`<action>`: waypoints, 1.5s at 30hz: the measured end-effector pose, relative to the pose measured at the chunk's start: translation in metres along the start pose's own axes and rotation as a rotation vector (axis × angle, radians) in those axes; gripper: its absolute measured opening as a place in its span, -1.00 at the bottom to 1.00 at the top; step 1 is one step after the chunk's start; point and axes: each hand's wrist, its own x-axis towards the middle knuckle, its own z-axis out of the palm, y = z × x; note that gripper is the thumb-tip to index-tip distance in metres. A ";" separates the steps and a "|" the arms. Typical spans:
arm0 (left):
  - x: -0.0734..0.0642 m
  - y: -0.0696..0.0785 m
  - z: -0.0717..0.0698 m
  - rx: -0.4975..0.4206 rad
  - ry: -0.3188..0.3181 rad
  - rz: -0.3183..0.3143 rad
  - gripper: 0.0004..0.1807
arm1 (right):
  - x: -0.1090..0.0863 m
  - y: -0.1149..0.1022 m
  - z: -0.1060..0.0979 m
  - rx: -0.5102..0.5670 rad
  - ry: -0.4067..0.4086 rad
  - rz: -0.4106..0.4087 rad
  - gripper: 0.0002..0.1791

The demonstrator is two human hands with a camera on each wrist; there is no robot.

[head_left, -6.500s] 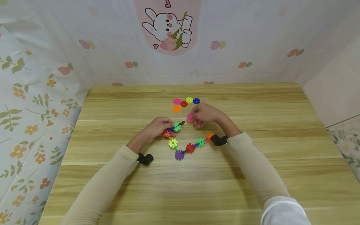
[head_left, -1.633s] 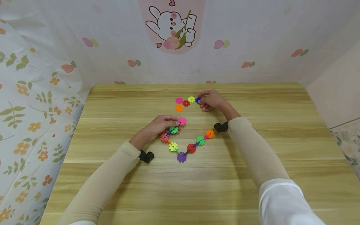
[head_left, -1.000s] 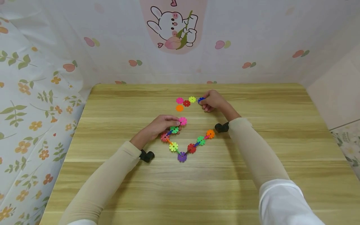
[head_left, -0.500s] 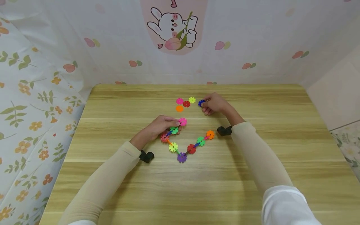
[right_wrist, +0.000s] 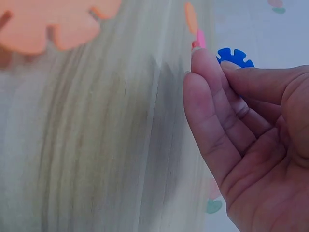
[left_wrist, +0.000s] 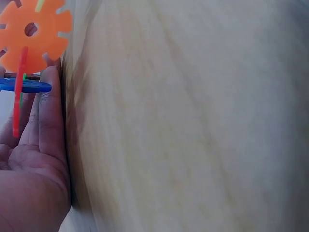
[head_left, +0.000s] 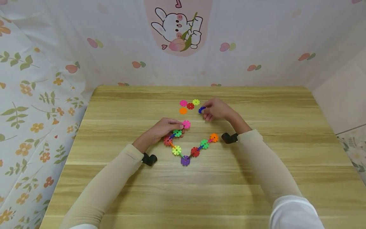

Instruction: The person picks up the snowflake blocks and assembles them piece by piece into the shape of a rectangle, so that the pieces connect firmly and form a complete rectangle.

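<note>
The chain of notched discs [head_left: 185, 160] lies in a V on the table [head_left: 223, 190], its point, a purple disc, nearest the person. Its upper left end is in the left hand [head_left: 163, 128]: thumb and forefinger grip it by the pink end disc [head_left: 186, 124], which juts out just past the fingertips. The green disc [head_left: 177, 133] comes next, under the thumb, with other fingers showing beneath it. From there the chain runs out of the grip, through a coral disc beside the palm and a yellow one, down to the point. The far arm climbs to an orange disc [head_left: 214, 137], well apart from the left hand and near the right wrist. Between the flat discs, others stand edge-on as links.

The right hand [head_left: 218, 109] pinches a loose blue disc [head_left: 201, 110] between thumb and fingers; from the right wrist, its toothed rim pokes out beyond the thumb tip. It is apart from the chain, up and to the right of the pink end. Just left of it lie four more loose discs: pink [head_left: 183, 103], dark red [head_left: 190, 106], yellow [head_left: 196, 102] and orange [head_left: 183, 111].
</note>
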 end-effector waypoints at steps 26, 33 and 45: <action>0.000 -0.003 0.000 0.004 -0.018 0.005 -0.70 | -0.011 -0.009 0.029 -0.034 -0.092 -0.122 -0.77; 0.000 -0.002 0.000 0.007 -0.020 0.005 -0.68 | -0.010 -0.011 0.032 -0.035 -0.125 -0.131 -0.76; 0.001 -0.002 -0.001 0.010 -0.024 0.011 -0.69 | -0.008 -0.017 0.038 -0.104 -0.121 -0.145 -0.76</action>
